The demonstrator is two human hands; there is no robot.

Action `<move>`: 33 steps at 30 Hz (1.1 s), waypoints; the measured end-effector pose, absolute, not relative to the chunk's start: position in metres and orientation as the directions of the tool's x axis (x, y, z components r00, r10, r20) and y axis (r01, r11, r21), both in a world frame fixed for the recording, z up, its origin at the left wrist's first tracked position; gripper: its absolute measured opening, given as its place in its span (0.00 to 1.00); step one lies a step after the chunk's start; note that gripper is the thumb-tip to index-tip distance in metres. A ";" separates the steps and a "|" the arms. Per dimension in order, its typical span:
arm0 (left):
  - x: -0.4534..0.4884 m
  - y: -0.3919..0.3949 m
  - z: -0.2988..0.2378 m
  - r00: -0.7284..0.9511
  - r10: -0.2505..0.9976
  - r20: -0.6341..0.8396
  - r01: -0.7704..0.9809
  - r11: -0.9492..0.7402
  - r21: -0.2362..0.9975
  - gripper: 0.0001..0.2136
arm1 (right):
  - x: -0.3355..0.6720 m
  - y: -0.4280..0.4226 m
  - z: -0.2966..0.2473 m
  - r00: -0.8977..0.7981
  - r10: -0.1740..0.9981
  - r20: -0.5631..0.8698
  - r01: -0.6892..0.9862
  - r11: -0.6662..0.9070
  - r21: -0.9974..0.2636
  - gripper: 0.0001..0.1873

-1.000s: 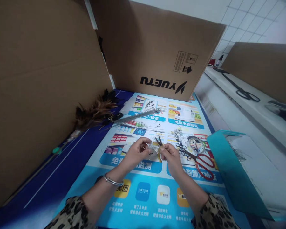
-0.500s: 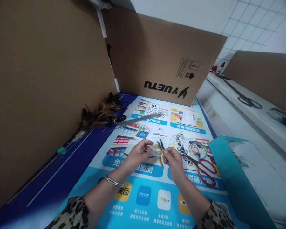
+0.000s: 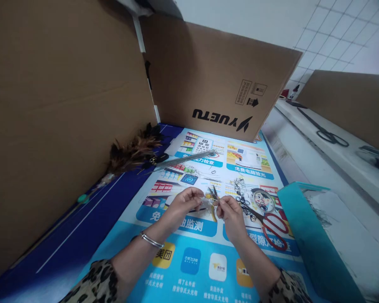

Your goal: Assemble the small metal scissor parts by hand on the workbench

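Now L hand [image 3: 185,203] pinches thin wire [image 3: 212,199], R hand [image 3: 233,213] ditto, nr yellow-handled pliers [image 3: 214,193].

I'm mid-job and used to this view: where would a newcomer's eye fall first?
Probably on the big cardboard panel at the back, with YUETU printed upside down. Next might come the red-handled scissors, lying to the right of the right hand, and the brown feather duster on the left.
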State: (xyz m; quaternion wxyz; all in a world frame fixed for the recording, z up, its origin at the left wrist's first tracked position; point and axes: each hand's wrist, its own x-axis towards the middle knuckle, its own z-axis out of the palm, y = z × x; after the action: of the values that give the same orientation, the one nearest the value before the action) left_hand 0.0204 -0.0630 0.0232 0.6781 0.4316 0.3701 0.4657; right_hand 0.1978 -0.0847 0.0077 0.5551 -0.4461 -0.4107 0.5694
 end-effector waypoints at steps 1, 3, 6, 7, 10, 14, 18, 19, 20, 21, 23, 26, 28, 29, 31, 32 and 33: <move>0.020 -0.063 0.023 0.300 0.948 -0.106 -0.326 0.206 0.923 0.09 | 0.198 -0.084 0.007 0.015 0.998 -0.058 -0.278 -0.052 -0.959 0.09; 0.020 -0.062 0.022 0.313 0.942 -0.122 -0.354 0.235 0.905 0.09 | 0.198 -0.083 0.006 0.017 0.997 -0.072 -0.302 -0.063 -0.951 0.08; 0.020 -0.062 0.021 0.328 0.935 -0.135 -0.377 0.261 0.889 0.11 | 0.198 -0.083 0.005 -0.001 0.996 -0.084 -0.319 -0.080 -0.945 0.07; 0.020 -0.062 0.021 0.333 0.933 -0.135 -0.378 0.263 0.888 0.11 | 0.198 -0.083 0.006 -0.016 0.996 -0.085 -0.320 -0.086 -0.943 0.07; 0.020 -0.061 0.019 0.334 0.932 -0.142 -0.357 0.264 0.896 0.11 | 0.197 -0.084 0.007 -0.074 0.994 -0.085 -0.329 -0.105 -0.938 0.08; 0.020 -0.060 0.015 0.318 0.932 -0.172 -0.330 0.279 0.902 0.13 | 0.195 -0.086 0.010 -0.126 0.987 -0.095 -0.337 -0.133 -0.932 0.08; 0.019 -0.060 0.014 0.336 0.925 -0.179 -0.340 0.296 0.893 0.13 | 0.195 -0.086 0.011 -0.154 0.982 -0.114 -0.321 -0.158 -0.934 0.08; 0.019 -0.060 0.015 0.350 0.918 -0.184 -0.343 0.308 0.887 0.12 | 0.195 -0.086 0.011 -0.155 0.981 -0.119 -0.318 -0.163 -0.934 0.08; 0.018 -0.060 0.016 0.369 0.910 -0.189 -0.345 0.323 0.881 0.12 | 0.195 -0.086 0.011 -0.155 0.980 -0.123 -0.316 -0.167 -0.934 0.08; 0.018 -0.060 0.017 0.389 0.901 -0.194 -0.346 0.338 0.875 0.11 | 0.195 -0.086 0.011 -0.155 0.980 -0.125 -0.313 -0.168 -0.935 0.08; 0.018 -0.061 0.018 0.414 0.888 -0.200 -0.350 0.358 0.866 0.09 | 0.195 -0.087 0.010 -0.149 0.981 -0.121 -0.307 -0.163 -0.938 0.09; 0.017 -0.062 0.019 0.426 0.883 -0.195 -0.367 0.366 0.855 0.06 | 0.194 -0.087 0.010 -0.141 0.983 -0.117 -0.286 -0.154 -0.946 0.09; 0.017 -0.062 0.018 0.436 0.882 -0.181 -0.390 0.367 0.845 0.04 | 0.194 -0.088 0.010 -0.139 0.984 -0.115 -0.266 -0.149 -0.952 0.10; 0.017 -0.062 0.017 0.436 0.883 -0.174 -0.403 0.365 0.839 0.04 | 0.194 -0.088 0.011 -0.137 0.984 -0.112 -0.257 -0.145 -0.955 0.10; 0.017 -0.062 0.014 0.420 0.892 -0.168 -0.425 0.357 0.832 0.04 | 0.193 -0.088 0.011 -0.130 0.986 -0.107 -0.244 -0.136 -0.960 0.10; 0.017 -0.061 0.013 0.407 0.897 -0.170 -0.433 0.353 0.829 0.04 | 0.193 -0.089 0.011 -0.126 0.987 -0.103 -0.239 -0.131 -0.962 0.11; 0.017 -0.061 0.011 0.392 0.903 -0.174 -0.441 0.351 0.826 0.04 | 0.193 -0.089 0.011 -0.123 0.987 -0.099 -0.236 -0.126 -0.964 0.10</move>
State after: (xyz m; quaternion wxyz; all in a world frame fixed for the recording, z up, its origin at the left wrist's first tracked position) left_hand 0.0171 -0.0607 0.0115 0.7548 0.3556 0.3252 0.4452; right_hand 0.1932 -0.0887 0.0108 0.4999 -0.4343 -0.4326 0.6119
